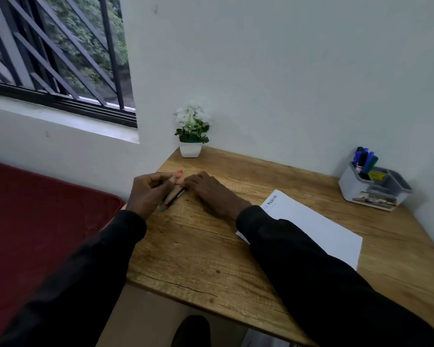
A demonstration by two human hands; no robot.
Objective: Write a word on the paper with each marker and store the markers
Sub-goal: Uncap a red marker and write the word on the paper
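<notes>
Head view: our left hand (148, 191) clutches markers (175, 195), right hand (208, 190) grip unclear; tugging 1 could spill others off worktop (198, 249).

A barred window (60, 53) fills the upper left, green leaves beyond it; plain white walls (286, 71) run across the top. A wooden desk (198, 246) spans centre and right, a red surface (35, 221) at lower left.

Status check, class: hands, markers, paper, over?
Left hand grips markers. Right hand at their end, grip unclear. Right sleeve over paper corner. Organizer far right, nothing blocking.
</notes>
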